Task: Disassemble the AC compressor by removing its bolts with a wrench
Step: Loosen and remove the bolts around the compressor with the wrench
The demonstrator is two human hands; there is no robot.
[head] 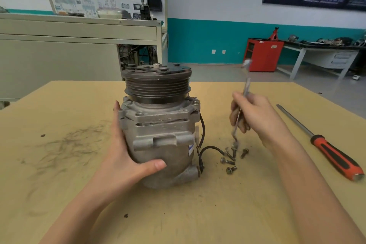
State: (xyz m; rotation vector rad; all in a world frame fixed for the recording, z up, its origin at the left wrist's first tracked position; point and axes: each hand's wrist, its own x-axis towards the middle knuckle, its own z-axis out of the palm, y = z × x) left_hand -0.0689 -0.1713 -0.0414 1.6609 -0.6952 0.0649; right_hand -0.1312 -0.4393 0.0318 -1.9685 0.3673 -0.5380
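My left hand point(126, 156) grips the compressor point(160, 130), palm flat on its left side and thumb curled across the lower front; the other fingers are hidden behind it. The compressor stands upright in the middle of the desk point(178, 214), pulley point(157, 85) on top, a black wire point(210, 147) trailing from its right side. My right hand point(251, 115) is curled round the wrench point(246, 85), which stands almost upright, its lower end down among the loose bolts point(231, 158) lying on the desk just right of the compressor. A red-and-black screwdriver point(324, 144) lies further right, apart from my hands
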